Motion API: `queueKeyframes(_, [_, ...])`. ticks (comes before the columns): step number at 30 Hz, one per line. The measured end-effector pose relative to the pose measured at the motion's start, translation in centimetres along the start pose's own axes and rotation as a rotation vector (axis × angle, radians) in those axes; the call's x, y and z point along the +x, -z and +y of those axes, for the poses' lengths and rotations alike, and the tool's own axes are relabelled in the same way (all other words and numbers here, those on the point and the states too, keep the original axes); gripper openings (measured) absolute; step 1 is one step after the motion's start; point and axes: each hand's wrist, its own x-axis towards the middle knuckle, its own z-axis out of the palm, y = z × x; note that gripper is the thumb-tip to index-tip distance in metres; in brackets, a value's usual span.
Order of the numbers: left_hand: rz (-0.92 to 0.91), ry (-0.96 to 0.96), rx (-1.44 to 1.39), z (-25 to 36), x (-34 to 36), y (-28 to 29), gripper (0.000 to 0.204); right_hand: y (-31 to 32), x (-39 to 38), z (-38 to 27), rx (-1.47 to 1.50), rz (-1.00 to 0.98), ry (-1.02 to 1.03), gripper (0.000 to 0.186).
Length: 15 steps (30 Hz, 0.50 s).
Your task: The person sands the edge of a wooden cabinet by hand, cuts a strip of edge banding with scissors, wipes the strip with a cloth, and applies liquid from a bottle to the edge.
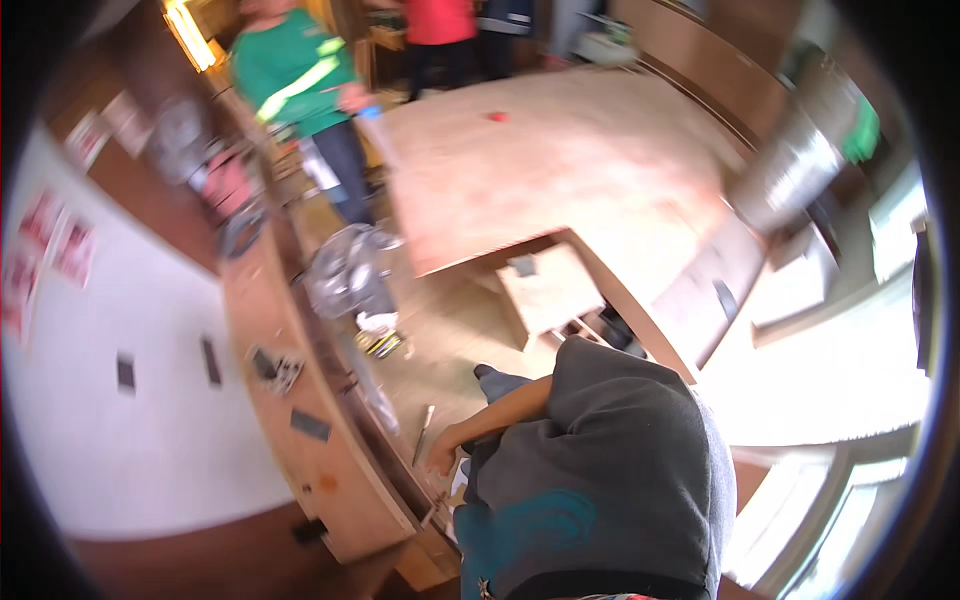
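My right forearm comes out of a dark grey sleeve and reaches left, so that my right hand (441, 459) is low beside a long wooden frame board (360, 465). The fingers point downward and are small and blurred; whether they hold anything does not show. Just beyond them a slim light-coloured stick-like tool (425, 428) lies on the floor. A white piece (460, 482), partly covered by my grey shirt (640, 470), is beside the hand. Behind my forearm part of a dark grey trouser leg (498, 384) shows. I do not see my left hand.
A pale wooden box (550, 288) stands inside a raised wooden border (630, 305). Clear plastic wrapping (350, 265) and a yellow-black item (382, 344) lie left of it. A person in green (295, 75) stands far left, others beyond; a wrapped cylinder (795, 150) is at right.
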Motion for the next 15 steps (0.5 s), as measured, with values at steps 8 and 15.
queueKeyframes(8, [-0.228,0.074,0.150,21.0,11.8,-3.9,0.028,-0.2,-17.4,5.9,0.306,0.670,-0.281,0.064])
queueKeyframes(15, [-0.654,-0.066,0.317,25.8,18.2,-27.7,0.023,-8.9,-34.2,18.2,1.151,1.342,-0.618,0.059])
